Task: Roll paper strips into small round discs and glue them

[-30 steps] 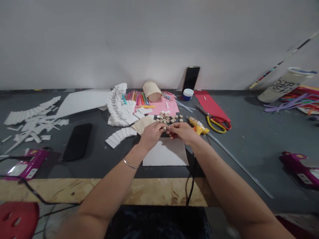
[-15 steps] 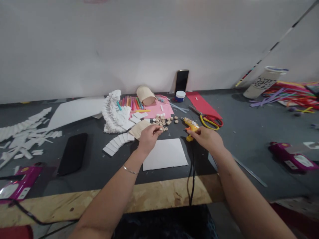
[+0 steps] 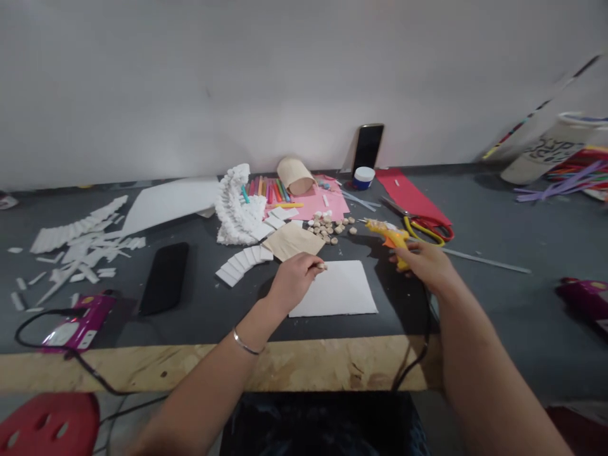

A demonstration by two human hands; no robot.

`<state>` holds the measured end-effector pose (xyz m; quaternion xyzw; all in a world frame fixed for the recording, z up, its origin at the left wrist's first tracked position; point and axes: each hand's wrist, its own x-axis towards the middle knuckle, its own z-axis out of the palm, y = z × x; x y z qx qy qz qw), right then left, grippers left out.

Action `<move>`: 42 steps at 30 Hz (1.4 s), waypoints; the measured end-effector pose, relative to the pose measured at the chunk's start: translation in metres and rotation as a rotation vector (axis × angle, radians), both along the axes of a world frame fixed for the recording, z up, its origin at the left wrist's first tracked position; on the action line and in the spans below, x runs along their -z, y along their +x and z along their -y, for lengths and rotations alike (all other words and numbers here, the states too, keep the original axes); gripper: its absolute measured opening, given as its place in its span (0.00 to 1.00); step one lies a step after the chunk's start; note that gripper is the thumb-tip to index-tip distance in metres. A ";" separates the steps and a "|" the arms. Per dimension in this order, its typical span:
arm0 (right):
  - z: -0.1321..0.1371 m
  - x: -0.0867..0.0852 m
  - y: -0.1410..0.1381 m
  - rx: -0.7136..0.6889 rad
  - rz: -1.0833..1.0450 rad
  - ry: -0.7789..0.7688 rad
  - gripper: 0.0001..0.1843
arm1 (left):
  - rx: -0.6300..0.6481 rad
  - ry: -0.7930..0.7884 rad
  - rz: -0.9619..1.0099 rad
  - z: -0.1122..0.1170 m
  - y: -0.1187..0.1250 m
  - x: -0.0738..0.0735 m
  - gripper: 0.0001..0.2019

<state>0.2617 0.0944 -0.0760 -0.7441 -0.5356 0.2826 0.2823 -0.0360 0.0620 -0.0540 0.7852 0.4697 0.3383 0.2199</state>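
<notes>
Between the thumb and fingers of my left hand [image 3: 295, 278] is a small beige pebble [image 3: 322, 266], pinched just above a white rectangular board [image 3: 339, 291]. My right hand [image 3: 430, 266] is wrapped round the handle of a yellow hot glue gun [image 3: 392, 237], its nozzle pointing left toward a heap of beige pebbles [image 3: 332, 229]. The gun's cord trails down over the table's front edge. A folded piece of tan paper [image 3: 293, 240] lies behind my left hand, with overlapping white squares [image 3: 242, 263] to its left.
Scissors [image 3: 418, 228] lie beside red felt [image 3: 418, 199]. A phone [image 3: 368, 149] leans on the wall behind a small jar [image 3: 363, 178]. A white textured piece [image 3: 237, 209], a dark phone [image 3: 166, 278], white scraps [image 3: 85, 247] and a purple device [image 3: 83, 323] lie leftward.
My right hand has lifted the glue gun from the table and moved it right. My left hand has drawn back from the heap with a pebble, now over the board. The view has shifted left.
</notes>
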 end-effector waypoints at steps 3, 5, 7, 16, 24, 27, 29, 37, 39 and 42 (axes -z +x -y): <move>0.007 -0.001 0.001 0.091 -0.284 0.064 0.19 | -0.013 -0.064 0.001 0.009 -0.004 0.004 0.04; 0.012 -0.009 -0.004 0.112 -0.253 0.143 0.19 | -0.028 -0.084 -0.012 0.010 -0.005 0.003 0.04; 0.016 -0.020 -0.014 0.122 -0.213 0.217 0.19 | -0.044 -0.092 -0.012 0.010 -0.004 0.002 0.04; 0.015 -0.048 -0.044 -0.262 -0.805 0.102 0.20 | -0.125 -0.123 0.129 0.009 -0.008 0.003 0.05; 0.020 -0.020 -0.048 -0.505 -0.522 -0.110 0.23 | -0.182 -0.171 0.176 0.004 -0.009 0.007 0.09; 0.022 -0.016 -0.045 -0.450 -0.441 -0.092 0.22 | -0.198 -0.177 0.198 0.003 -0.009 0.009 0.08; 0.025 -0.016 -0.043 -0.426 -0.452 -0.038 0.20 | -0.206 -0.189 0.219 0.003 -0.009 0.009 0.07; 0.042 -0.025 -0.067 -0.423 -0.330 -0.061 0.25 | -0.273 -0.239 0.328 0.001 -0.012 0.007 0.05; 0.043 -0.024 -0.071 -0.437 -0.271 -0.053 0.24 | -0.283 -0.249 0.335 0.001 -0.012 0.008 0.05; 0.044 -0.022 -0.073 -0.540 -0.239 -0.028 0.20 | -0.283 -0.256 0.351 0.001 -0.012 0.009 0.05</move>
